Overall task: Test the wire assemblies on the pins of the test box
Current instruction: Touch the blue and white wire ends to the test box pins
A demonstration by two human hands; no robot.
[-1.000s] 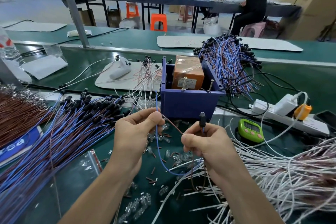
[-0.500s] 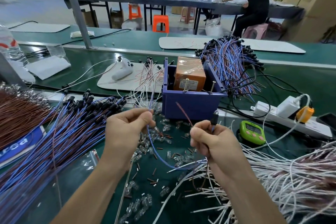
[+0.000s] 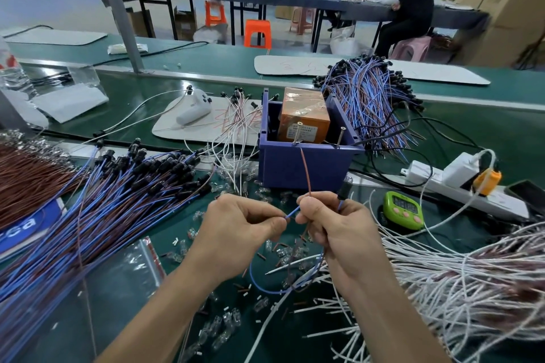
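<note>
A purple test box stands mid-table, with an orange block inside and two metal pins rising at its front rim. Just in front of it, my left hand pinches the free end of the blue wire of one wire assembly. My right hand grips the same assembly: the brown wire sticks up from my fingers toward the box, and the black socket points up at the right. The blue wire loops below my hands.
A big pile of blue-and-brown assemblies lies at the left, another behind the box. White wires heap at the right. A green timer, a power strip and small clear bulbs lie around.
My hands have come closer together. My left hand has slid to the blue wire's end next to my right hand, and the brown wire now stands up nearer the box's pins.
</note>
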